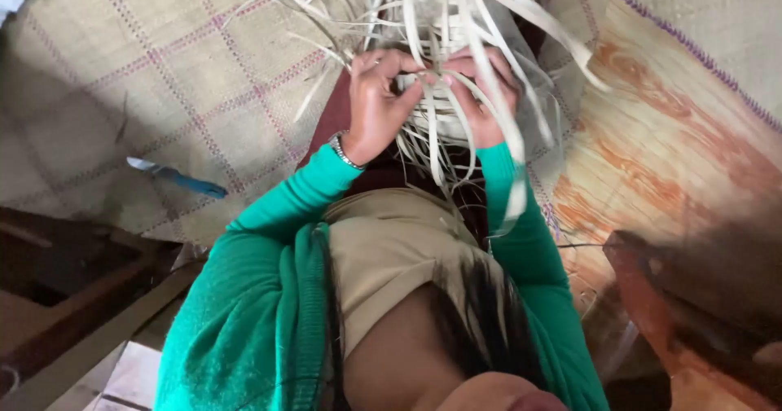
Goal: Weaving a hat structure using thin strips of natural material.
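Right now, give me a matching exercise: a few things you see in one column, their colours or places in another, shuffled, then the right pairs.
Things:
1. knife
2. sleeves
3. pale strips
4. bracelet

Descriptions:
A. green
B. on the left wrist
C. lying on the checked mat, blue handle
D. gripped by the left hand and right hand

Pairs: 1-C, 2-A, 3-D, 4-B

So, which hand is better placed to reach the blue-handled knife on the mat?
Probably the left hand: the knife lies on its side of the woven strips, while the right hand is farther, across the bundle.
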